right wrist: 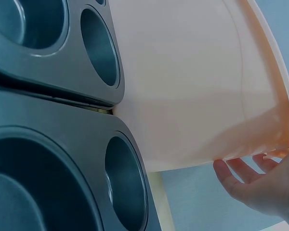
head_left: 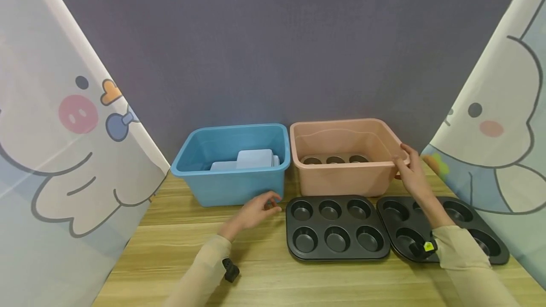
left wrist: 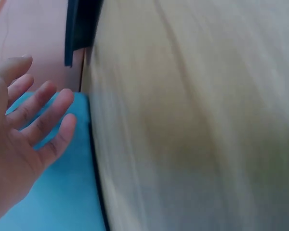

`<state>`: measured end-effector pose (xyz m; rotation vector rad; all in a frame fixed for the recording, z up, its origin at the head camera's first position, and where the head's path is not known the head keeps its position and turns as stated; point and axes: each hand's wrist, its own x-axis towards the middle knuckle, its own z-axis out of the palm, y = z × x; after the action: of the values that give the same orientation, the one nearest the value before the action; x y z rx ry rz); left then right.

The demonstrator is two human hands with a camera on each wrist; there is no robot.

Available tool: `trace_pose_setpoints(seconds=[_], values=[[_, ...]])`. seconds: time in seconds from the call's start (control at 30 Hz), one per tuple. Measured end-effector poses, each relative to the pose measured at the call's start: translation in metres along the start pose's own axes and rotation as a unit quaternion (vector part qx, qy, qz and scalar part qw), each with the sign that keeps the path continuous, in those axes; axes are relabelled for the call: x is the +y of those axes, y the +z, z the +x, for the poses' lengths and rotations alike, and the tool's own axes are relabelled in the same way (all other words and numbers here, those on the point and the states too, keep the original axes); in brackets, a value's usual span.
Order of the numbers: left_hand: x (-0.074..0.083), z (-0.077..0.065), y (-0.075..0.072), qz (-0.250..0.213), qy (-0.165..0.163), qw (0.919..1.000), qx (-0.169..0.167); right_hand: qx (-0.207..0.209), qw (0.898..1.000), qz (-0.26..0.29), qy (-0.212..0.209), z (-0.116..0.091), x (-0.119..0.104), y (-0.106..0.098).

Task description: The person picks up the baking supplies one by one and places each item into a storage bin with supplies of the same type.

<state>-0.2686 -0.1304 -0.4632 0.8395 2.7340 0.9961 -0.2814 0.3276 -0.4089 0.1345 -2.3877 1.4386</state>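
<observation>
My right hand (head_left: 411,172) grips the right front corner of the rim of a pink plastic bin (head_left: 341,181); in the right wrist view its fingers (right wrist: 229,175) lie against the bin's side below the rim. Inside that bin a muffin tin (head_left: 320,160) partly shows. My left hand (head_left: 256,210) hovers with loosely bent fingers just in front of a blue plastic bin (head_left: 234,188), holding nothing. Spread fingers (left wrist: 53,113) show in the left wrist view. Pale boxy pieces (head_left: 254,158) lie in the blue bin, their kind unclear.
Two dark muffin tins lie side by side on the wooden table (head_left: 170,250): one (head_left: 337,219) before the pink bin, the other (head_left: 496,250) partly under my right forearm. A grey partition (head_left: 273,51) stands behind the bins, with cartoon-printed cloth (head_left: 64,179) on both sides.
</observation>
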Motion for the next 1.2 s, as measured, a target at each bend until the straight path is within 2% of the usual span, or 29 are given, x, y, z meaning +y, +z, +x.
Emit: trace_pose_setpoints(seconds=[0.17, 0.5, 0.67, 0.97, 1.2], values=[[0.003, 0.004, 0.010, 0.015, 0.013, 0.9998, 0.004, 0.000, 1.000, 0.001, -0.002, -0.002, -0.003, 0.000], [0.004, 0.009, 0.022, 0.014, 0.001, 0.9999, -0.002, -0.002, 1.000, -0.001, -0.001, -0.003, -0.005, 0.000], [0.005, 0.011, 0.024, 0.017, -0.005, 0.9997, -0.015, -0.004, 1.000, -0.007, 0.000, -0.001, -0.003, -0.001], [0.011, 0.013, 0.027, 0.053, -0.043, 0.9958, -0.061, 0.001, 1.000, -0.001, 0.011, 0.000, -0.003, 0.000], [0.013, 0.019, 0.025, -0.007, -0.023, 0.9970, -0.074, 0.004, 1.000, -0.003, 0.013, -0.001, -0.005, 0.000]])
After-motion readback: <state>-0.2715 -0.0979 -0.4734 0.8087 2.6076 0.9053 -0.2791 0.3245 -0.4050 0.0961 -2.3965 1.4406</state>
